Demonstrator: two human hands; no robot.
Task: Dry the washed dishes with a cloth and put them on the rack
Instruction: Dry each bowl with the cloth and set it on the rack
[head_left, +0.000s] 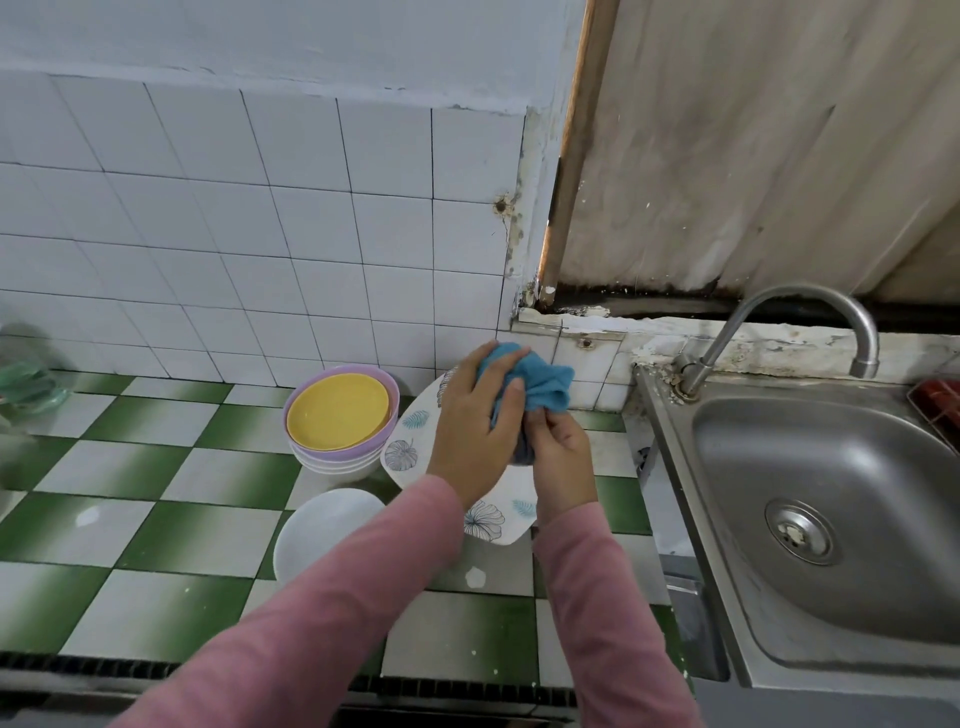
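Near the frame's centre, over the leaf-patterned plate (410, 447), the left hand (475, 421) grips the bunched blue cloth (545, 384), and the right hand (563, 462) pinches its lower end. Stacked bowls (337, 460) stand just left of the plate.

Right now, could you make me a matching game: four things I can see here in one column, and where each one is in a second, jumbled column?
Things
1. cloth
2. yellow plate
3. white bowl
4. tap

Places
A. on top of the stack
B. arched over the sink
C. gripped by the left hand and right hand
D. by itself on the counter

Pairs: 1-C, 2-A, 3-D, 4-B
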